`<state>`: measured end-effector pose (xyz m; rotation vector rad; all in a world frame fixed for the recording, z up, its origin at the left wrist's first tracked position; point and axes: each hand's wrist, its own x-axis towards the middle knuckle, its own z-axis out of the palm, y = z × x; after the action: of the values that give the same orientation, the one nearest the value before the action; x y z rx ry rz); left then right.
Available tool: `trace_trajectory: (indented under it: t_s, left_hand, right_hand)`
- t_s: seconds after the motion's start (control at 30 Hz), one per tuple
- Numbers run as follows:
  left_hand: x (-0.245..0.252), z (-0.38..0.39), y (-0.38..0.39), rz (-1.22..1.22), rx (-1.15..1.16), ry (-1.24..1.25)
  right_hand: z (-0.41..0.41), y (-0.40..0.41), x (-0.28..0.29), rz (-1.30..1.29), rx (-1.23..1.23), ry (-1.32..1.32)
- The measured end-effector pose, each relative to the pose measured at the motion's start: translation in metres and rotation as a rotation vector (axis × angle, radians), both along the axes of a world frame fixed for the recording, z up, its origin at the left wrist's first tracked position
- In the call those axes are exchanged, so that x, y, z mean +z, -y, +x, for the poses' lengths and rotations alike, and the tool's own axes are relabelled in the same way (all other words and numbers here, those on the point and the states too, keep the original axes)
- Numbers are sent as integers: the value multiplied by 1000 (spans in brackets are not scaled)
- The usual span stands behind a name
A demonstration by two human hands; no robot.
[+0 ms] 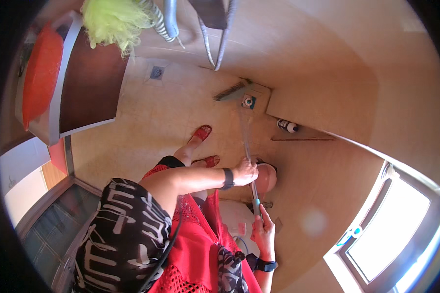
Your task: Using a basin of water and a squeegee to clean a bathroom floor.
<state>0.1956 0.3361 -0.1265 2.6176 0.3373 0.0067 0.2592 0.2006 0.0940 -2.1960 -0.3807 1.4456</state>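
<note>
My left hand (245, 172), with a dark band at the wrist, is closed around the metal pole (246, 141) of a long-handled floor brush. Nearer my body, my right hand (263, 230) grips the pole's blue-grey end (256, 207); a dark watch is on that wrist. The dark-bristled brush head (231, 91) lies at the far end, by the tiled corner. Part of the pole is blurred. Beside the head is a floor drain (248, 102) with a white round fitting and teal edges. A pink bucket or basin (267, 177) stands just right of my left hand.
A bottle (287, 125) lies by the wall ledge. A second floor drain (157, 72) is further left. At left, a red basin (42, 77) sits on a dark-fronted cabinet (91, 80). Yellow-green fluffy fibres (113, 23) and a looped hose (215, 64) hang above. A bright window (390, 227) is at right.
</note>
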Motion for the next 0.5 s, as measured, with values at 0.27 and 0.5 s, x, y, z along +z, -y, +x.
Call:
trace_trajectory:
  t_s: [0.27, 0.5]
  left_hand:
    - [-31, -147, -134, -105, 507, -23]
    - [-110, -287, -265, -74, 820, -572]
  right_hand:
    - [-27, -187, -75, 306, 746, 63]
    - [-151, -324, -201, 437, 942, 18]
